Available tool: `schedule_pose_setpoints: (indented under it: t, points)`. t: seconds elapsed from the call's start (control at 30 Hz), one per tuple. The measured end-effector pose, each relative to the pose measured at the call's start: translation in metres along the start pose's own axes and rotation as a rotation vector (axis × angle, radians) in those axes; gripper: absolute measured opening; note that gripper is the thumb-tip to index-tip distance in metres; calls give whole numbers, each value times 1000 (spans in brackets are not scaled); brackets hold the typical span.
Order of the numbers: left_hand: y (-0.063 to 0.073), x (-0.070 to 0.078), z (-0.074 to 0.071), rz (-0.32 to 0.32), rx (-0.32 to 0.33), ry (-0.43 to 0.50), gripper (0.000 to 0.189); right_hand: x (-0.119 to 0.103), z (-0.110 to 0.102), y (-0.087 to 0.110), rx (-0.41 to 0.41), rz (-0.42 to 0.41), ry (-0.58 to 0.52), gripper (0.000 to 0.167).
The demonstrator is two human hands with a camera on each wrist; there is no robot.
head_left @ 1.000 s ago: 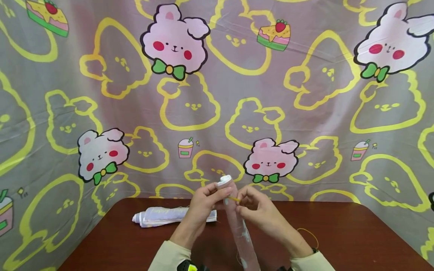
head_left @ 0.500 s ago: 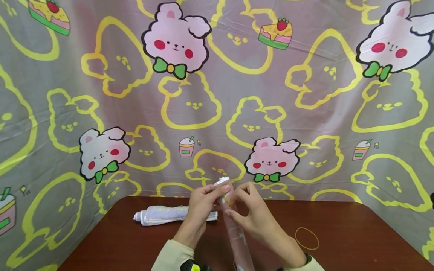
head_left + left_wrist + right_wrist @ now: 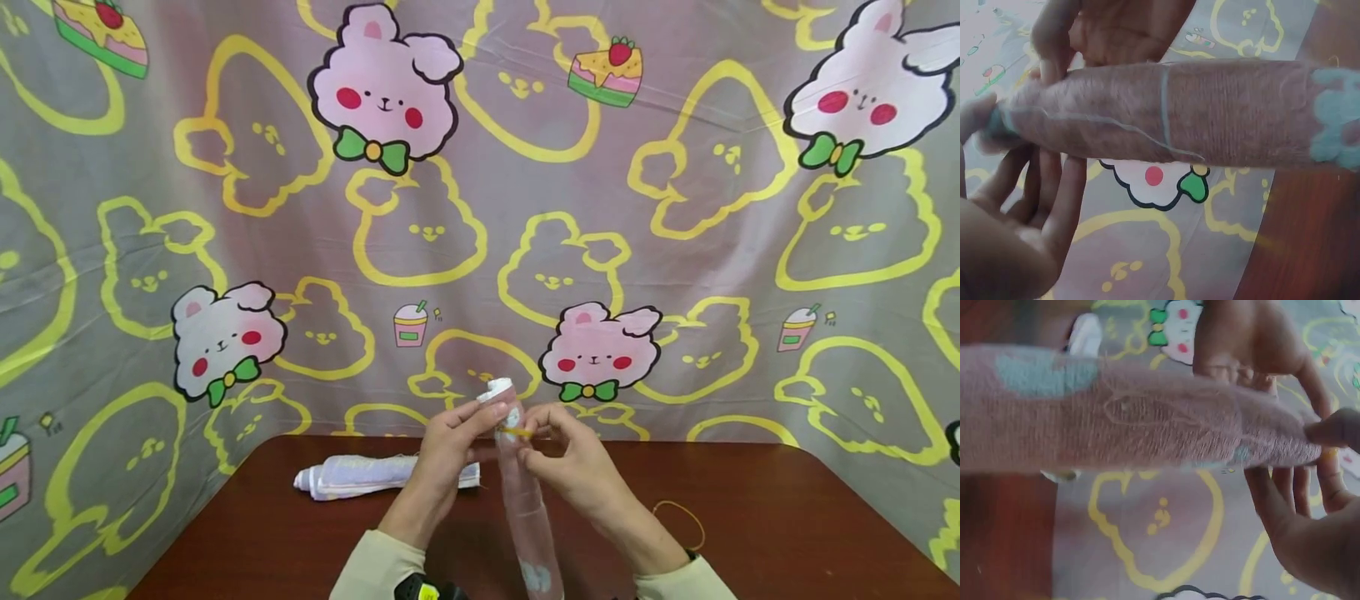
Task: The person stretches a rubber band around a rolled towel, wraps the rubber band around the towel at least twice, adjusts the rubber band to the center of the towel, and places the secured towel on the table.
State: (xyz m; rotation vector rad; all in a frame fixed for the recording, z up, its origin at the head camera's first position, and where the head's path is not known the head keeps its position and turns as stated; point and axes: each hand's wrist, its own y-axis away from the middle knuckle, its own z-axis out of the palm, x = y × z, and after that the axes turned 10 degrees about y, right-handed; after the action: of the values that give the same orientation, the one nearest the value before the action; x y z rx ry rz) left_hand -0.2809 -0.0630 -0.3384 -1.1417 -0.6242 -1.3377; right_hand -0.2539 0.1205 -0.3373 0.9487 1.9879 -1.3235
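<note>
A pink towel with pale blue patches, rolled into a long tube, stands tilted between my hands, its white end uppermost. My left hand grips it near that end, thumb across the front. A yellow rubber band sits around the upper part of the roll. My right hand pinches the band between thumb and fingers and draws it out to the right. In the left wrist view, a loose thread runs along the towel. The right wrist view shows the band only as a small yellow bit at my right fingers.
A second rolled towel, pale lilac and white, lies on the brown table to the left. Another rubber band lies on the right, partly behind my right forearm. A cartoon-print curtain hangs behind the table.
Half a second ago the band lay close against the towel and my right fingers were spread apart; now they pinch it and pull it rightward. The left hand keeps its grip as the roll turns slightly.
</note>
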Motion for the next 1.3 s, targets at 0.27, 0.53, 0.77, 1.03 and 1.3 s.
schedule_pose_setpoints:
  t: [0.27, 0.53, 0.77, 1.03, 1.3]
  points:
    - [-3, 0, -11, -32, -154, 89, 42, -1, -11, 0, -151, 95, -171, 17]
    - [-2, 2, 1, 48, 17, 13, 27, -5, -4, 0, -3, -172, 263, 31]
    - [4, 4, 2, 53, 155, -58, 24, -2, 11, 1, 59, -396, 386, 39]
    - [4, 3, 0, 55, 171, -18, 25, 0, 20, 4, 76, -300, 287, 37]
    - [0, 3, -4, 46, -34, 2, 36, -6, 5, 2, -12, -1, -69, 17]
